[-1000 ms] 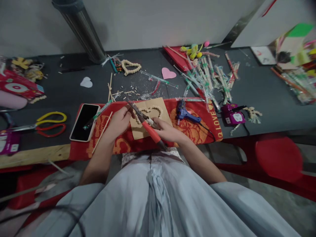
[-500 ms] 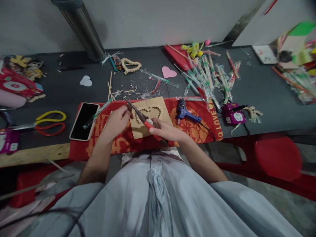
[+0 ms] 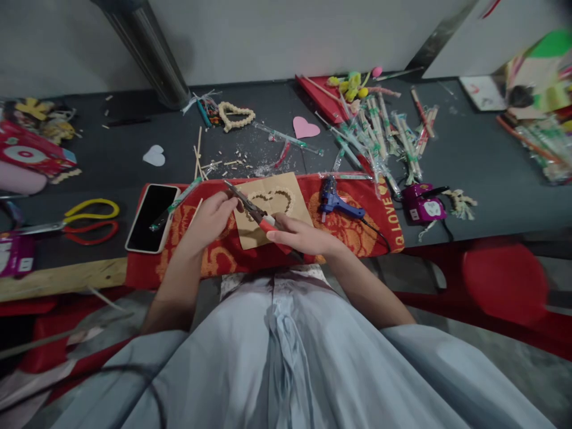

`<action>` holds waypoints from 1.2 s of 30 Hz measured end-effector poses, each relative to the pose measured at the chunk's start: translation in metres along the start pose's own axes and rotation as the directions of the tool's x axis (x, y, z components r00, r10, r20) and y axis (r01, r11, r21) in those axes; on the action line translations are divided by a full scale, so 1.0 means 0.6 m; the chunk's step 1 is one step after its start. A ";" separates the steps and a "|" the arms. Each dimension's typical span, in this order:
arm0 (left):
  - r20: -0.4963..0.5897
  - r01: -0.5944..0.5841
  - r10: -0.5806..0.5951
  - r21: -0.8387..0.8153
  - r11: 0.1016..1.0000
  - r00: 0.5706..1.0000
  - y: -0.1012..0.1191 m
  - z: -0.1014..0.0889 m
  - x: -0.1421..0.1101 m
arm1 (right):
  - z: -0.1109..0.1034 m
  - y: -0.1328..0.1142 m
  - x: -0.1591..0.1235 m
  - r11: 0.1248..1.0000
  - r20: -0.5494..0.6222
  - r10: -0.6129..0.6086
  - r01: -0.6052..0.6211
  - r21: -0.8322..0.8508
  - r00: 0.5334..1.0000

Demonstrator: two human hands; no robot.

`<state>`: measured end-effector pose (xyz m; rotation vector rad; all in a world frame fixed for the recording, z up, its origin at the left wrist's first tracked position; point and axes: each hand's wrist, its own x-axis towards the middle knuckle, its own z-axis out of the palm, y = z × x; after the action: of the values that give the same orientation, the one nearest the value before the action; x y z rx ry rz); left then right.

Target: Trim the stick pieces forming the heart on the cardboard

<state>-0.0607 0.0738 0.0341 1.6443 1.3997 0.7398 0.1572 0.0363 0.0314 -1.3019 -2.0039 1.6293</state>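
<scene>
My right hand (image 3: 297,232) is wrapped round the red handles of long-nosed pliers (image 3: 252,208), whose dark jaws point up and left. My left hand (image 3: 212,220) is closed, its fingertips beside the jaws; what they pinch is hidden. A thin pale stick (image 3: 195,211) shows along the left hand's outer side, and I cannot tell if it is held. Under the pliers lies a brown card (image 3: 254,238) bearing a heart outline (image 3: 288,199) of small pale pieces, partly covered by the tool and hand.
A red towel (image 3: 227,262) lies beneath the card. On it rest a phone (image 3: 152,217) at left and a blue glue gun (image 3: 337,202) at right. Beyond are a pale heart frame (image 3: 236,116), a pink paper heart (image 3: 306,127) and wrapped sticks (image 3: 375,131). Large scissors (image 3: 89,220) lie far left.
Both hands and the pliers have shifted only slightly; the left fingertips stay near the jaws. The view has moved a little.
</scene>
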 end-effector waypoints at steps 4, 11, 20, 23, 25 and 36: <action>0.005 0.039 -0.038 -0.147 0.988 0.999 -0.005 0.005 0.000 | 0.000 -0.001 0.002 0.999 0.006 -0.001 0.001 -0.047 1.000; -0.016 0.021 -0.024 -0.152 0.988 1.000 -0.005 0.007 -0.007 | 0.005 -0.021 -0.002 0.984 -0.119 0.055 -0.075 -0.164 0.991; 0.063 0.002 -0.011 0.134 0.991 0.998 0.004 -0.010 -0.011 | -0.005 -0.027 -0.007 0.962 -0.064 0.071 -0.086 -0.261 0.995; 0.075 -0.028 0.015 0.176 0.984 0.997 0.004 -0.011 -0.009 | -0.008 -0.027 -0.007 0.959 -0.048 0.067 -0.078 -0.273 0.997; 0.070 -0.026 0.014 0.173 0.985 0.997 0.002 -0.011 -0.008 | -0.009 -0.027 -0.006 0.959 -0.043 0.060 -0.069 -0.276 0.997; 0.105 0.006 -0.017 0.107 0.994 0.994 -0.002 -0.013 -0.009 | -0.017 -0.018 -0.002 0.952 -0.002 0.035 -0.034 -0.304 0.999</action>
<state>-0.0687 0.0700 0.0372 1.7302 1.3924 0.5707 0.1594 0.0421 0.0450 -1.4417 -2.3166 1.3750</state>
